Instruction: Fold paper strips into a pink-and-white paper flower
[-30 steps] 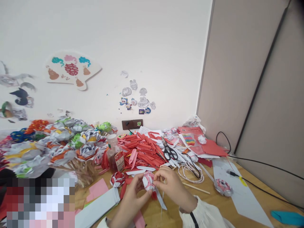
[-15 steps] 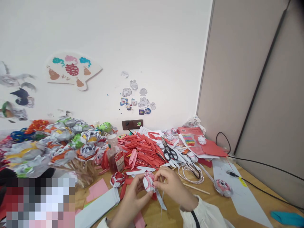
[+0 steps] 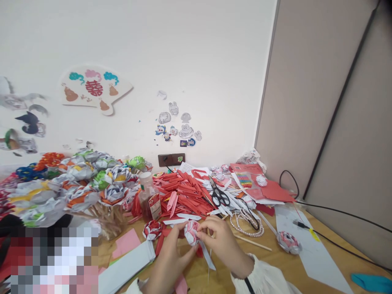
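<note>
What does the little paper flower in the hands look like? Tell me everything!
The paper flower is a small round rosette of folded paper, white with pink-red markings. Both hands pinch it just above the wooden table: the left hand from the left, the right hand from the right. A white paper strip trails down from it toward the table. Its underside is hidden.

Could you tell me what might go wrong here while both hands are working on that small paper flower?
The paper flower is pinched between the left hand and right hand; a tight grip could crush its folds. The loose strip hanging below might tear or unwind. The bottle stands close behind among the red paper strips, so an elbow or sleeve could tip it.
</note>
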Motion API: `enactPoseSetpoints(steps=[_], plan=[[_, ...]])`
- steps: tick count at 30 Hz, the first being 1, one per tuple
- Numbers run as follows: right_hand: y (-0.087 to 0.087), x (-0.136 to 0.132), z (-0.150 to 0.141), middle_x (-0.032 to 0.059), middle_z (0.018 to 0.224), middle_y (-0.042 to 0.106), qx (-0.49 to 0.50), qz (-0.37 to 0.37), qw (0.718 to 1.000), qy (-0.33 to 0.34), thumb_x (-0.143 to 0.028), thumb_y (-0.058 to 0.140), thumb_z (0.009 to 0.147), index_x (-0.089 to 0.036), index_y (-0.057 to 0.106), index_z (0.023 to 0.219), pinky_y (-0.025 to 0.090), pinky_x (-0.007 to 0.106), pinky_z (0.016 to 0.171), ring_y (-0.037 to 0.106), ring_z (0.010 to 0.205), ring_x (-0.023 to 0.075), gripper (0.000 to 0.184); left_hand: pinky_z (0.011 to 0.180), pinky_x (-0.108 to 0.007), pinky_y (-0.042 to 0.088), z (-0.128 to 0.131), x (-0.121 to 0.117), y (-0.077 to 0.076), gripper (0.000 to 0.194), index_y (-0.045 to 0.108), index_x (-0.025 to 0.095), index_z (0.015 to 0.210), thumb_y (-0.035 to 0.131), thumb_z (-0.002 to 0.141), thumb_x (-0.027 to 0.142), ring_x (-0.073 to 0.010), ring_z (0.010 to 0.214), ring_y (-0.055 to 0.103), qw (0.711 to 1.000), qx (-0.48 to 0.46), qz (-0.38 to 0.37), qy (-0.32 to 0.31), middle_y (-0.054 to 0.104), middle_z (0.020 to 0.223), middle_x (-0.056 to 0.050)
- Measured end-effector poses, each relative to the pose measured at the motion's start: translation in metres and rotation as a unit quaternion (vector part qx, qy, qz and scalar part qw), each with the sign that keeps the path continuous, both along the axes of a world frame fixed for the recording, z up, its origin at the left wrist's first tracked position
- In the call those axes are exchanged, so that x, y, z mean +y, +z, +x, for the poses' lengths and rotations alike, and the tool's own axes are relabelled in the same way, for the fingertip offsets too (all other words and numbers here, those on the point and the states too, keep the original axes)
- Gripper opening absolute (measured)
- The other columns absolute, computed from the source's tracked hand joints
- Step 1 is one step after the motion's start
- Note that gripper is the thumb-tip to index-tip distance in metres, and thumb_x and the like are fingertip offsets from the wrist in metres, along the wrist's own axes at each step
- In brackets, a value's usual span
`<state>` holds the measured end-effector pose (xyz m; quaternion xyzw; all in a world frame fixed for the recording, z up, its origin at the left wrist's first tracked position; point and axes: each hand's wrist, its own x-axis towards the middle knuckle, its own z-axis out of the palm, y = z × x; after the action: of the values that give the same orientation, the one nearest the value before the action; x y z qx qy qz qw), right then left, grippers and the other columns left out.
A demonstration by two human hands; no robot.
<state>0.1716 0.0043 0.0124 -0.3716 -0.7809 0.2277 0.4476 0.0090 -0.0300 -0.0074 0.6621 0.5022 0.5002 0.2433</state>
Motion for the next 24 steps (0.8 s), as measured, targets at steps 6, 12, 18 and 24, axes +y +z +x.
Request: enactPoseSetpoints(steps=[6, 12, 18, 24], plan=[[-0.0016, -0.003, -0.0046, -0.0015, 0.064, 0.059, 0.002, -0.006, 1.0, -0.017, -0.011, 0.06, 0.076, -0.019, 0.066, 0.068, 0.037, 0.022, 0.059, 0.052, 0.063, 0.0134, 0.013, 0.093, -0.043, 0.042, 0.0009, -0.0033, 0.0033, 0.039, 0.057, 0.021, 0.107, 0.067, 0.069, 0.022, -0.0281, 0.104, 0.058, 1.0, -0.004, -0.004, 0.012, 0.065, 0.108, -0.009], [-0.0066, -0.0035, -0.0095, -0.0033, 0.06, 0.056, 0.004, -0.03, 0.999, -0.036, -0.008, 0.063, 0.07, -0.019, 0.065, 0.066, 0.036, 0.021, 0.056, 0.05, 0.058, 0.0122, 0.012, 0.091, -0.043, 0.044, 0.0006, -0.0046, 0.003, 0.039, 0.06, 0.023, 0.106, 0.068, 0.067, 0.022, -0.0294, 0.101, 0.059, 1.0, -0.003, -0.001, 0.021, 0.067, 0.106, -0.009], [-0.0035, -0.0028, -0.0067, -0.0019, 0.061, 0.059, 0.031, -0.079, 0.996, 0.007, -0.011, 0.062, 0.07, -0.018, 0.068, 0.068, 0.037, 0.021, 0.056, 0.051, 0.058, 0.0123, 0.009, 0.091, -0.041, 0.044, -0.0016, -0.0017, -0.0028, 0.04, 0.059, 0.022, 0.107, 0.068, 0.068, 0.022, -0.0283, 0.102, 0.058, 1.0, -0.013, 0.011, 0.022, 0.066, 0.107, -0.009], [-0.0044, -0.0019, -0.0072, -0.0023, 0.061, 0.059, 0.058, -0.12, 0.991, 0.019, -0.012, 0.06, 0.07, -0.017, 0.067, 0.067, 0.037, 0.02, 0.053, 0.05, 0.056, 0.0115, 0.009, 0.09, -0.041, 0.043, -0.0015, -0.0022, -0.0016, 0.038, 0.058, 0.023, 0.106, 0.067, 0.069, 0.02, -0.0278, 0.102, 0.058, 0.999, 0.013, 0.018, 0.023, 0.066, 0.106, -0.008]])
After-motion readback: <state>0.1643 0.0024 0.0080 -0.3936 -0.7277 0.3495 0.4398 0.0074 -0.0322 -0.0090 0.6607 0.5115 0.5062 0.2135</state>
